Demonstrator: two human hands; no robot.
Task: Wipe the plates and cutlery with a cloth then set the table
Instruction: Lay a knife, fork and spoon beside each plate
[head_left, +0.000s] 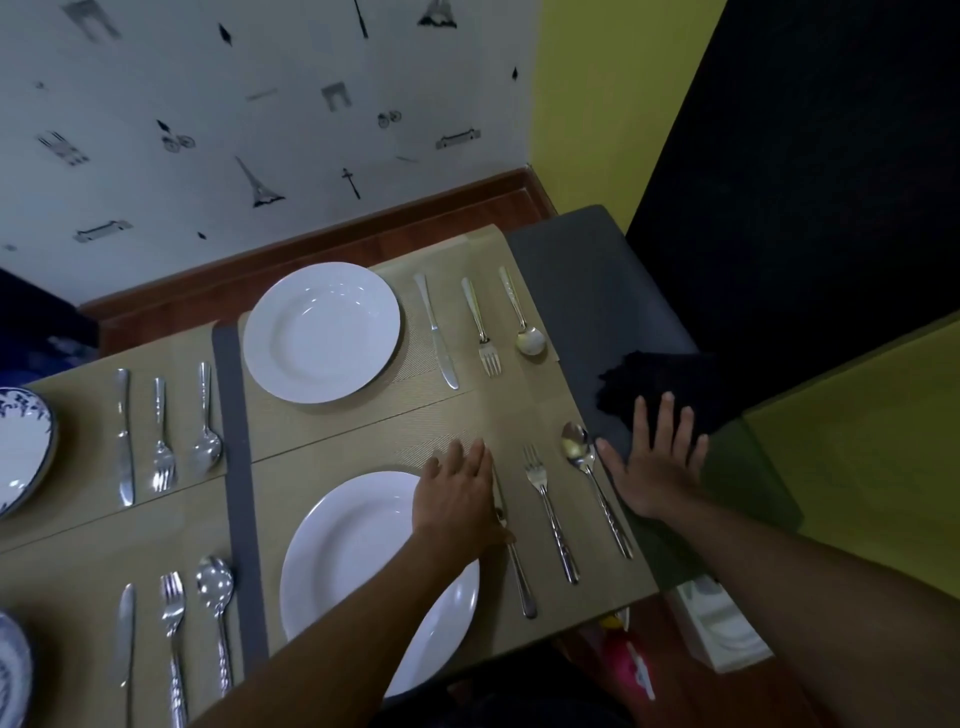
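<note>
My left hand (457, 493) lies flat on the near right placemat, fingers straight, covering the blade of a knife (519, 577) beside the near white plate (363, 577). A fork (550, 514) and a spoon (592, 478) lie to the right of the knife. My right hand (657, 462) is spread open at the table's right edge, just below a dark cloth (639, 379) on the grey surface. A second white plate (322, 332) sits farther back with its knife (436, 332), fork (483, 327) and spoon (522, 317).
On the left, two more settings with cutlery (161, 431) and blue-patterned plates (21, 447) lie on beige mats. A grey strip (234, 415) runs between the mats. A patterned wall stands behind; a white box (717, 629) sits below the table's right edge.
</note>
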